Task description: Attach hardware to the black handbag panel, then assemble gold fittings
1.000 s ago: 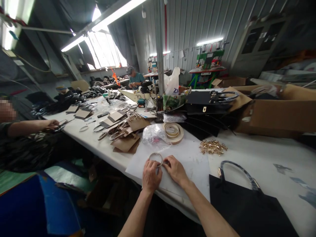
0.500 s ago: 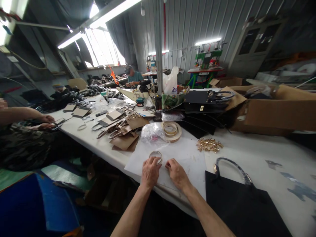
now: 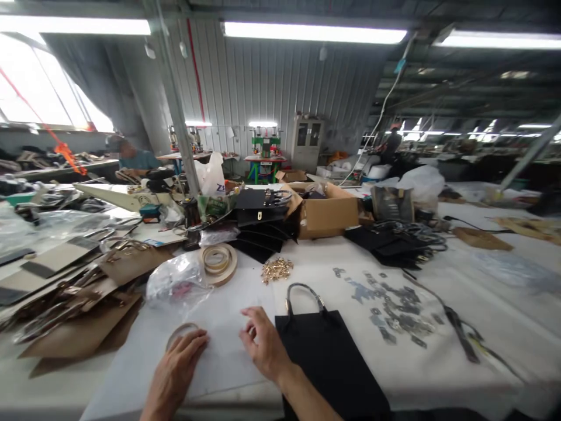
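Observation:
My left hand point(image 3: 175, 368) lies flat on the white paper sheet point(image 3: 223, 333), its fingertips on the near edge of a small tape ring point(image 3: 177, 331). A short way to the right, my right hand point(image 3: 263, 345) hovers over the paper with its fingers apart and slightly curled, holding nothing. It is right beside the top left corner of a black bag point(image 3: 328, 362), which lies flat with its handle point(image 3: 304, 290) pointing away from me.
Larger tape rolls point(image 3: 218, 260), a crumpled plastic bag point(image 3: 175, 280) and a pile of gold fittings point(image 3: 277, 270) lie beyond the paper. Brown card pieces point(image 3: 83, 327) spread to the left, grey cut scraps point(image 3: 390, 310) to the right. A cardboard box point(image 3: 326, 216) stands further back. A person point(image 3: 129, 155) works far left.
The view has swung to the right. My hands have moved apart: the left stays on the tape ring, the right has left it and shifted toward the black bag.

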The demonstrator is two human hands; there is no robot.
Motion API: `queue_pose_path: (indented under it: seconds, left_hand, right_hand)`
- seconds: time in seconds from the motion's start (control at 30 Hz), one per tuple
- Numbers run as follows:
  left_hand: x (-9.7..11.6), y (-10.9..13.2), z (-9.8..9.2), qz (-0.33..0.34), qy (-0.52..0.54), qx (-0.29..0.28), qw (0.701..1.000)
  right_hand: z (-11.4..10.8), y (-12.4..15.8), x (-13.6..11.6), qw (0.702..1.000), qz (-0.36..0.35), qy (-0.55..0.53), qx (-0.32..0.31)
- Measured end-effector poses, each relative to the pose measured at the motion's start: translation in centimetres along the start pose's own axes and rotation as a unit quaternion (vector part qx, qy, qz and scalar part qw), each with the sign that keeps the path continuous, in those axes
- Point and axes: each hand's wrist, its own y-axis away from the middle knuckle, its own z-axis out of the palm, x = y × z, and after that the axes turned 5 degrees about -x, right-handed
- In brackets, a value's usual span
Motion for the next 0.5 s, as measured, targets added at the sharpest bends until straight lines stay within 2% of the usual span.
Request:
queue_pose_path:
  seconds: [0.07, 0.17, 0.2, 0.27, 0.37, 0.5]
  left_hand:
    - [-0.3, 0.1, 0.1, -0.001, -0.007, 0.001, 1.000]
    - [-0.7, 0.2, 0.2, 0.007, -0.015, -0.001, 1.000]
    - [-0.9, 0.3, 0.3, 0.015, -0.017, -0.001, 1.000]
    - [-1.6, 0.5, 0.9, 0.031, -0.024, 0.001, 0.999]
    - [-2.4, 0.6, 1.7, 0.054, -0.038, 0.000, 0.998]
    - [-2.3, 0.3, 1.5, 0.099, -0.043, -0.026, 0.994]
  right_hand:
    - [-4.4, 1.2, 0.8, 0.998, 0.021, 0.028, 0.059]
    - [-11.3, 3.2, 3.1, 0.980, 0.077, 0.139, 0.120]
    - [-13.3, 3.9, 3.9, 0.969, 0.107, 0.185, 0.123]
    - [-16.5, 5.3, 5.3, 0.949, 0.176, 0.248, 0.085]
    - [-18.7, 6.6, 6.5, 0.936, 0.230, 0.264, 0.021]
    - [-19.1, 6.8, 6.9, 0.940, 0.244, 0.235, 0.046]
